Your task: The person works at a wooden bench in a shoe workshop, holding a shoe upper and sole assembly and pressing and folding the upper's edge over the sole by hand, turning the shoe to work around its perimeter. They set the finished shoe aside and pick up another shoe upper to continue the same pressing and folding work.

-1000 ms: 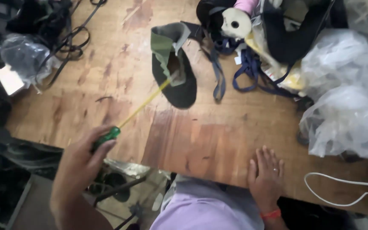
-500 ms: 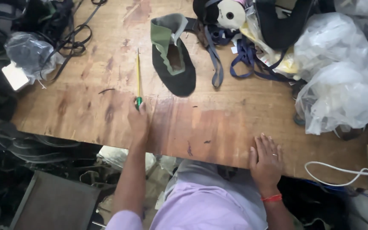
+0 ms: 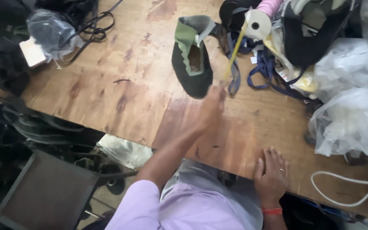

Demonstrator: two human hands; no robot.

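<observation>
Soft daylight from upper right, glare on white plastic bags, motion-blurred left hand.

We see a long, thin yellow stick held at its lower end in our left hand, which is blurred. It slants up and to the right, its far tip near the white spool. It passes just right of the shoe upper. That upper is dark, nearly black, with a green collar and a pale grey tongue, lying flat on the wooden table with its opening up and its toe pointing toward us.
</observation>
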